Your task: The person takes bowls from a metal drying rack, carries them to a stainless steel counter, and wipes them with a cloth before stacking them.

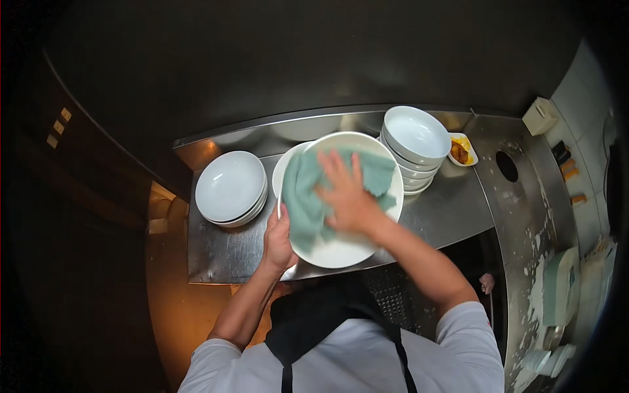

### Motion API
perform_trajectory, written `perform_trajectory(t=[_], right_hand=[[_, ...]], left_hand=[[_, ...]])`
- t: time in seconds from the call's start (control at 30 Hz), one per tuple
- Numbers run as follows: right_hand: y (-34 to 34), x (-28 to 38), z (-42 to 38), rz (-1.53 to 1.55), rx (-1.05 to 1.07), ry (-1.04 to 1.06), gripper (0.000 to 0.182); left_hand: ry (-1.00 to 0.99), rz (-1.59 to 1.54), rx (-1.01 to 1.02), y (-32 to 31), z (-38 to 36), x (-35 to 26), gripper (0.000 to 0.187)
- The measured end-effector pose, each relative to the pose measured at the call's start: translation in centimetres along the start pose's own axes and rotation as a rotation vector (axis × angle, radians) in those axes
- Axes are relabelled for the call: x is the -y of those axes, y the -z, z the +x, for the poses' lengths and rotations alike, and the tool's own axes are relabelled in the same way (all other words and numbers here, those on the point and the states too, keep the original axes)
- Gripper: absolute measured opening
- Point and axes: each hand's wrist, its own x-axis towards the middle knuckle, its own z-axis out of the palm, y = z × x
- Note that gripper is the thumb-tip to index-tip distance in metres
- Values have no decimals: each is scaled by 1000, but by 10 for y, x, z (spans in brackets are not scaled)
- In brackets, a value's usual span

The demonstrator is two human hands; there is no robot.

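Note:
Over the steel counter a large white bowl [337, 252] is held up, its inside facing me. My left hand [280, 241] grips the bowl by its left rim, thumb at the edge and the other fingers mostly hidden. A green cloth [300, 203] lies spread across the bowl's inside. Pressed flat on the cloth is my right hand [347, 196], fingers spread and slightly blurred. Behind the held bowl, part of another white dish [283, 165] shows. A stack of white bowls [232, 187] stands to the left, and a taller stack [417, 137] to the right.
A small white dish with yellow-brown food [462, 150] sits right of the tall stack. The steel counter [452, 203] meets a wet steel surface with a round hole [506, 166]. More white dishes [549, 360] lie at lower right. A dark wall rises behind.

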Motion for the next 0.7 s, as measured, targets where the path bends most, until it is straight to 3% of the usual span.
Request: perform_trajectory(t=[0.03, 0.13, 0.23, 0.33, 0.4, 0.47, 0.53, 0.6, 0.7], right_hand=[[-2, -16, 9, -45, -101, -52, 71], [31, -37, 24, -208, -268, -232, 72], [4, -15, -17, -195, -108, -472, 72], [-56, 42, -56, 301, -125, -382, 72], [-48, 73, -46, 580, -113, -251, 68], [-41, 47, -54, 369, -31, -153, 73], [-15, 9, -43, -7, -44, -263, 72], [11, -13, -12, -174, -247, -457, 70], [-7, 0, 40, 75, -440, -336, 72]], left_hand=[[26, -22, 32, -11, 1, -10, 53], [-131, 24, -121, -17, 15, -18, 53], [-303, 59, -96, -20, 28, -28, 51], [-394, 196, -156, -8, 40, -18, 47], [-319, 142, -131, 1, 37, -16, 46], [-253, 116, -77, 8, 30, -21, 47], [-244, 4, -45, 1, 26, -26, 48], [-229, 11, 39, -1, 22, -27, 44], [-259, 27, 4, -21, 32, -17, 44]])
